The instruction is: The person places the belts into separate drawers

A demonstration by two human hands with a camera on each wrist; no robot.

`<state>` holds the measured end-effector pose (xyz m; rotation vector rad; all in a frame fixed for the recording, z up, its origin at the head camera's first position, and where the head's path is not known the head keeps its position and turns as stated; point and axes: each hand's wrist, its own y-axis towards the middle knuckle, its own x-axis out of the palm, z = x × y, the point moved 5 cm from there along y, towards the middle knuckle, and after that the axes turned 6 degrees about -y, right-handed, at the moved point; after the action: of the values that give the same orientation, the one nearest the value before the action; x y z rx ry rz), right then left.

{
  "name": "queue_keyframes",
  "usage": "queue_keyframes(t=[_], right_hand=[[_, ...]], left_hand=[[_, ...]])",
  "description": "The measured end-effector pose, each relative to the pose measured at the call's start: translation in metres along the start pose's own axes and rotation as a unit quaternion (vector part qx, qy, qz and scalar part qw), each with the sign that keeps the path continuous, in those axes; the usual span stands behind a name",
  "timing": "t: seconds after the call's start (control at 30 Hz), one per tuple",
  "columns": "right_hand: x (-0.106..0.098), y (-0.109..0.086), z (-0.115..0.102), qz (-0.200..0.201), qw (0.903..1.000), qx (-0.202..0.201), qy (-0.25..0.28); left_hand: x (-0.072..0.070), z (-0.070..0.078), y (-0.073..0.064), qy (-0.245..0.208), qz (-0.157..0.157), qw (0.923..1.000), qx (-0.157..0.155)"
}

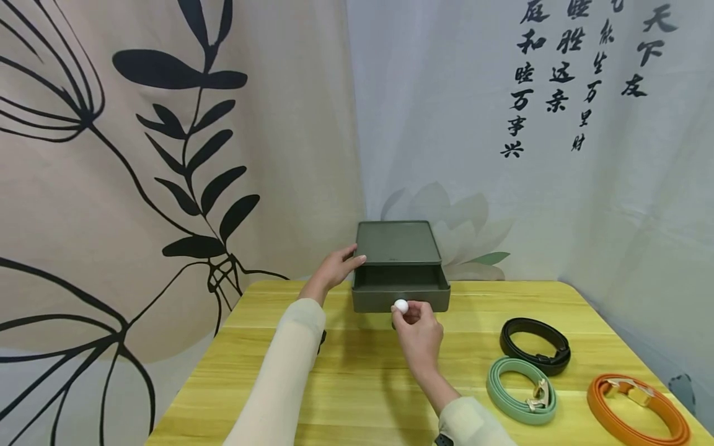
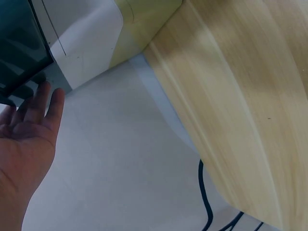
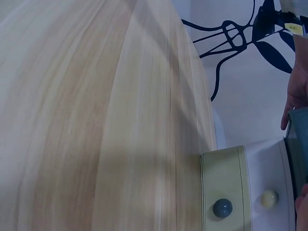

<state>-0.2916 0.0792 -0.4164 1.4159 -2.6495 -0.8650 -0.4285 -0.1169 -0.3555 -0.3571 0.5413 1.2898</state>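
Drawer, shallow dark-grey, stands open, right hand pinching its round white knob, left hand uncurled; coiled black belt, mint-green belt and orange belt still outside at four o'clock.

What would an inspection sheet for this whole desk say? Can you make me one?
Surface: yellow wood-grain table, partly covered.
Job's things: dark-grey rectangular drawer box; its grey drawer is open, with a white round knob in front.
Clutter: coiled black belt, coiled mint-green belt and coiled orange belt, all on the right.
Left grip: touches the box's left side.
Right grip: pinches the knob.
Cables: nothing seen.
Surroundings: pale hanging backdrop printed with black plants and writing.
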Motion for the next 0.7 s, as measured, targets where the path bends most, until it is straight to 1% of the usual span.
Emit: queue_keyframes(t=[0.3,0.7], right_hand=[[-0.003,-0.006,-0.001,-0.008,0.9998,-0.004,0.016],[-0.007,-0.012,-0.002,-0.001,1.0,-0.008,0.006]], left_hand=[[0.0,-0.001,-0.001,-0.008,-0.002,1.0,0.003],[0.001,-0.002,-0.002,-0.017,-0.002,0.9998,-0.004]])
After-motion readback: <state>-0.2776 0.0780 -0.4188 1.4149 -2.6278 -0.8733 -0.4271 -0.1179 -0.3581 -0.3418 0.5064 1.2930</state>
